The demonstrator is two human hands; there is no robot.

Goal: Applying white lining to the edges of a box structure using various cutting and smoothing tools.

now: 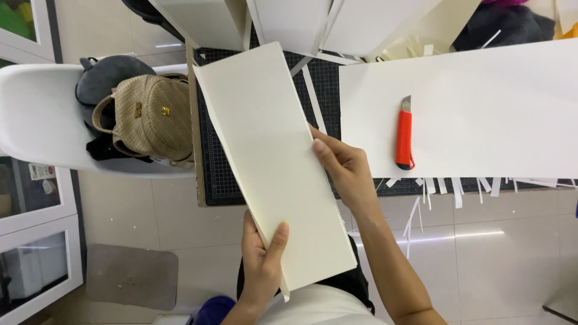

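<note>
Tiled floor below, dark cutting mat on desk. Stack of cream card sheets held over desk's near edge: left hand pinching near corner, right hand apparently steadying right edge. Light, stiffish, easily creased. Red utility knife on white sheet.

Only one label showed: a small white sticker with red marks on the glass cabinet door at the far left, below the white chair. I saw no packages, signs or screens.

A craft workshop: cutting mat, utility knife, paper strips.
</note>
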